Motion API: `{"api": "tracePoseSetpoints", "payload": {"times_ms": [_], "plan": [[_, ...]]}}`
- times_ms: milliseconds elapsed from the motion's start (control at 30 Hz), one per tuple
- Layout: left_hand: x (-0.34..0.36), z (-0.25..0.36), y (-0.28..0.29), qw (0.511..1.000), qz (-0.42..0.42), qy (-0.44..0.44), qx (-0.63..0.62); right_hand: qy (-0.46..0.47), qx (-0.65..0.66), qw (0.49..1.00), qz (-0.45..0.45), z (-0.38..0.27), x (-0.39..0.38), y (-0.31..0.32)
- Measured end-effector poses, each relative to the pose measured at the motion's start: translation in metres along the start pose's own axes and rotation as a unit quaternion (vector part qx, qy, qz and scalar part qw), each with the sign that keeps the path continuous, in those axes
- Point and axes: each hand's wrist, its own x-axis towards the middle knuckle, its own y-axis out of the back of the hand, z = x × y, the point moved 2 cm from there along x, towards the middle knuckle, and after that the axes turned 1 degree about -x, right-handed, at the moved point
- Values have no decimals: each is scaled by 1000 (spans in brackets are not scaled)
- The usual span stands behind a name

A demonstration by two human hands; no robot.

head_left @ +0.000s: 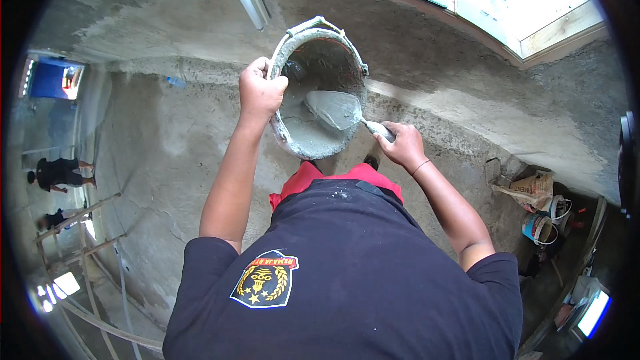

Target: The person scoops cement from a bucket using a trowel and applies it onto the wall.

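Left hand (262, 91) gripped the bucket (283, 137) at its left rim, right hand (404, 145) the trowel (339, 109) — coated, with mortar (308, 136) left in the bucket.

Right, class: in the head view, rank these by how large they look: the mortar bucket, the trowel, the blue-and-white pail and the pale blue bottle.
1. Mortar bucket
2. Trowel
3. Blue-and-white pail
4. Pale blue bottle
Pail and bottle lie farther off; true sizes are unsure.
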Motion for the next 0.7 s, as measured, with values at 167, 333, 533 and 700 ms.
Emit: {"api": "tracePoseSetpoints", "payload": {"times_ms": [167,333,533,700], "plan": [[1,0,-1,1000,9,-3,-9,-20,24,999,-17,-4,7,7],[0,0,-2,1000,17,-7,-12,-25,8,1000,-17,-5,6,7],[-1,-1,-3,1000,25,2,-15,-35,15,999,-28,2,9,5],[2,-4,-1,999,29,-9,-13,-27,17,999,-16,-2,6,4]]}}
